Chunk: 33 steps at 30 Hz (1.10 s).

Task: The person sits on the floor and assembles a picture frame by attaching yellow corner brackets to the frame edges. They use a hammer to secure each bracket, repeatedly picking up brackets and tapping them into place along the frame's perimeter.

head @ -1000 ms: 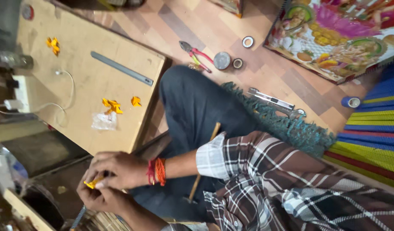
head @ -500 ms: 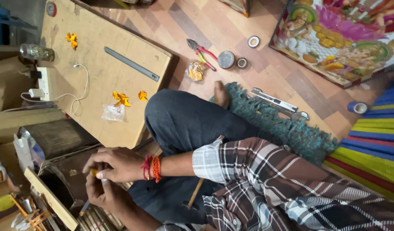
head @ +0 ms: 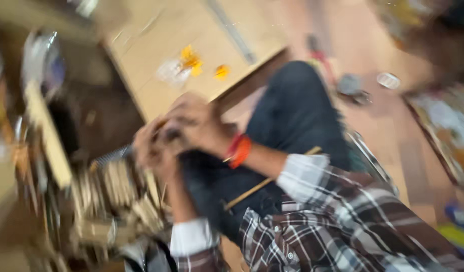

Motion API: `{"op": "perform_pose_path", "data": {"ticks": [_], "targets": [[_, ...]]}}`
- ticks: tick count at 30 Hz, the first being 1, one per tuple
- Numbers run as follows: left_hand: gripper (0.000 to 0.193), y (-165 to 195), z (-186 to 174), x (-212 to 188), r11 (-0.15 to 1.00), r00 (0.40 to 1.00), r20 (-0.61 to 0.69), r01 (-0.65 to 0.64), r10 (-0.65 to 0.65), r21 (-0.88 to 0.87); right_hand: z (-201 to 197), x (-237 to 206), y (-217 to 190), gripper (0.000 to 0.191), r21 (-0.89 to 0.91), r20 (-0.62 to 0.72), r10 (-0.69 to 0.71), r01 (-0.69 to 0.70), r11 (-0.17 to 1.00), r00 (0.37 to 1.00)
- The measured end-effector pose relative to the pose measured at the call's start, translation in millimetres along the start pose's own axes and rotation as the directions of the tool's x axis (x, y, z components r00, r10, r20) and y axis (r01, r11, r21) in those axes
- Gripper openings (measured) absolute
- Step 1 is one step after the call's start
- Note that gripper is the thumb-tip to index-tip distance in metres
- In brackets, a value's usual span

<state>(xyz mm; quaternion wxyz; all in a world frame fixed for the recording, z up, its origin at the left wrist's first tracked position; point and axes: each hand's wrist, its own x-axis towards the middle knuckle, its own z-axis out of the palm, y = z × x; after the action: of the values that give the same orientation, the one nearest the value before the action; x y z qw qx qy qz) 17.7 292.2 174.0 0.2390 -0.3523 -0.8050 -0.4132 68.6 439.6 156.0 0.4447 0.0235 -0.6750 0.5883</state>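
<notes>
The whole view is smeared by motion. My left hand and my right hand meet in front of my knee, fingers curled around a small dark piece too blurred to identify. A red and orange thread band circles my right wrist. Just beyond the hands lies a wooden board with yellow paper flowers and a small clear bag on it. A thin wooden stick rests across my jeans.
A bundle of pale sticks stands below my left hand, with a wooden slat at the left. A metal ruler lies on the board. Tape rolls and a framed picture sit on the floor at the right.
The view has swung and closed in, so the hands sit higher and larger in frame. They stay joined on the small piece; the board's edge is now right behind them.
</notes>
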Motion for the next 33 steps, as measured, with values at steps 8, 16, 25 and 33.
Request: {"op": "perform_pose_path", "data": {"ticks": [8,16,25,33], "targets": [[0.023,8.1,-4.1,-0.5,0.998,0.996,-0.080,0.036,-0.039,-0.042,7.4,6.5,-12.5,0.016,-0.098,0.087,0.086,-0.077,0.992,0.992],[0.023,-1.8,-17.7,4.6,0.996,0.998,-0.069,-0.009,0.003,-0.093,9.3,8.3,-17.3,0.022,-0.046,0.158,0.199,-0.194,0.980,0.967],[0.026,-15.8,-12.9,0.3,0.985,0.996,-0.087,-0.005,-0.010,-0.170,-3.7,22.2,-22.8,0.015,-0.289,0.365,0.085,0.026,0.957,0.927],[0.030,-27.0,-31.8,4.1,0.960,0.992,-0.080,-0.113,0.095,-0.257,-5.5,12.1,-31.7,0.015,-0.344,0.407,0.071,0.080,0.936,0.911]]}}
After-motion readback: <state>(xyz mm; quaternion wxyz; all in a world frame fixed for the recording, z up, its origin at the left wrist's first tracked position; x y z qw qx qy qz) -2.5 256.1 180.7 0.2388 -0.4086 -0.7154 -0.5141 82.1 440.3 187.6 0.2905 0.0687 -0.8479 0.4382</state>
